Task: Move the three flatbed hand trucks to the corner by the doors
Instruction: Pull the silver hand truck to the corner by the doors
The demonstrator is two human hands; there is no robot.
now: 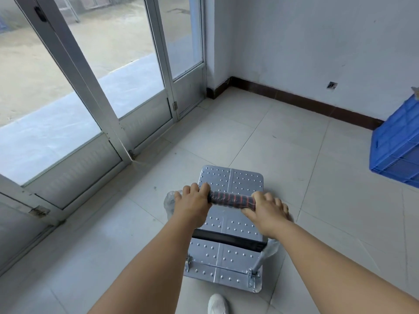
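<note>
A white shoe [218, 303] is seen at the bottom edge, on the tiled floor [283, 137], just behind the flatbed hand truck [229, 227]. Both bare forearms are stretched forward over the deck. The left hand [192, 203] and right hand [265, 210] are closed around the handle grip [232, 200], one at each end; fingers [196, 188] are curled fully over the bar, nothing else is held. The grip is dark with red bands and looks rubbery, so slipping is judged unlikely. Plastic wrap is seen on the handle uprights, which could be slick if taken there.

The truck stands on the floor, directly ahead, nose pointed toward the corner. The deck is studded sheet metal, stiff, empty, with a black strip across it. Wheels are not visible. It is judged light and easy to roll; steering is best done from the grip with both hands, as now. The folding hinge at the handle base may give if pushed down hard.

Further off, glass doors [127, 64] are on the left, a blue crate [399, 146] on the right. The corner [217, 89] ahead is unoccupied; only one truck is in view.
</note>
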